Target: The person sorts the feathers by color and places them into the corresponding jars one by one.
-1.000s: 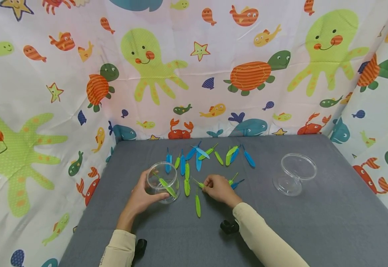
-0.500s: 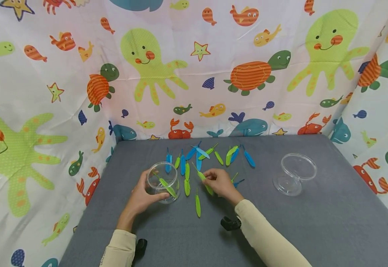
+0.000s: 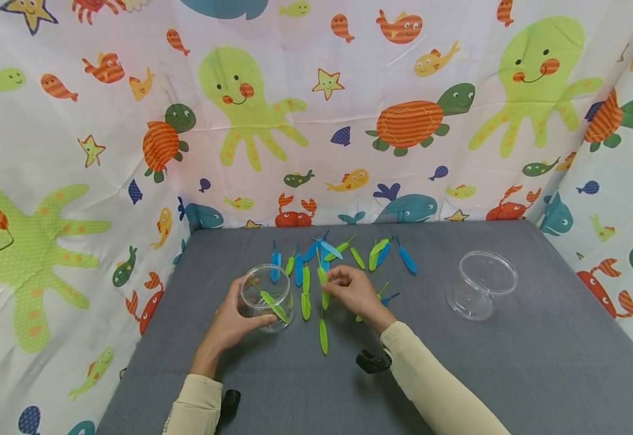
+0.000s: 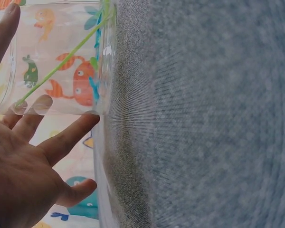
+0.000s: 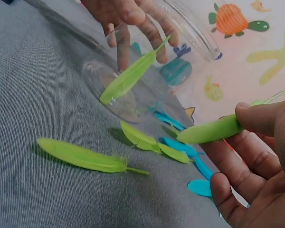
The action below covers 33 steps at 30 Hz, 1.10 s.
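My left hand [image 3: 234, 323] holds the side of a clear round jar [image 3: 251, 305], thumb in front and fingers round the left. One green feather [image 5: 128, 78] leans inside the jar. Between thumb and fingers, my right hand [image 3: 357, 292] pinches another green feather [image 5: 209, 131], just right of the jar and above the table. Its stem points away, toward the back wall. Below it a single green feather [image 3: 323, 336] lies on the cloth. Two green feathers [image 3: 306, 293] lie end to end between the jar and the right hand.
Blue and green feathers [image 3: 298, 269] lie scattered behind the hands along the back of the grey table [image 3: 294, 393]. A blue feather [image 3: 388, 298] is partly hidden by the right hand. A clear footed dish [image 3: 487, 275] stands at the right. A printed curtain [image 3: 294, 133] hangs behind.
My right hand has lifted the green feather from the table and moved it slightly left and up, turning it more upright toward the jar. The left hand and jar stay in place.
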Tool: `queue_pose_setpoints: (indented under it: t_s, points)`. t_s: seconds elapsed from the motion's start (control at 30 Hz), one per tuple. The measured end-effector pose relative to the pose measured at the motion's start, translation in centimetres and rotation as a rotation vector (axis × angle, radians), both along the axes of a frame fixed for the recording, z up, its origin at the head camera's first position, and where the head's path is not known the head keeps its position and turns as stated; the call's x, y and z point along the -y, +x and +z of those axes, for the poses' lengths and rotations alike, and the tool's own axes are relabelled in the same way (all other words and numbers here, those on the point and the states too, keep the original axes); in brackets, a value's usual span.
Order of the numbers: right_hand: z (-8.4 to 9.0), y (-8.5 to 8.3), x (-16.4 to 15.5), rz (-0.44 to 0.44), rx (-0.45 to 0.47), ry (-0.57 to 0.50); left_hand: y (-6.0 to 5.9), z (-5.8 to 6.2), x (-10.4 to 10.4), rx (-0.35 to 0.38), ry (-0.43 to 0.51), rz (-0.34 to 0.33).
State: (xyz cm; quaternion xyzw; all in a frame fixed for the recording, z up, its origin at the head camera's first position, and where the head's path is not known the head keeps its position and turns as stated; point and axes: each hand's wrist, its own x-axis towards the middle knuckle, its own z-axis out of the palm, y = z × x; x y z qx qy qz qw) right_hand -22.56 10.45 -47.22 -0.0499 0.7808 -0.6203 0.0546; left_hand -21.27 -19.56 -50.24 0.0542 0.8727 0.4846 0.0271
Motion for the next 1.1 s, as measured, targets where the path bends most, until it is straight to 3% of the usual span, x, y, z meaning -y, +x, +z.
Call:
queue_pose_setpoints:
  t_s: [0.23, 0.7, 1.1]
  points:
    - [0.7, 0.0, 0.6, 0.009, 0.015, -0.082, -0.1, -0.1, 0.1, -0.002, 0.002, 0.002]
    - [2.5, 0.0, 2.7, 0.06, -0.071, -0.146, 0.0, 0.0, 0.1, -0.013, 0.005, 0.001]
    - [4.0, -0.1, 4.9, 0.121, -0.168, -0.113, 0.1, -0.3, 0.0, -0.014, -0.001, -0.002]
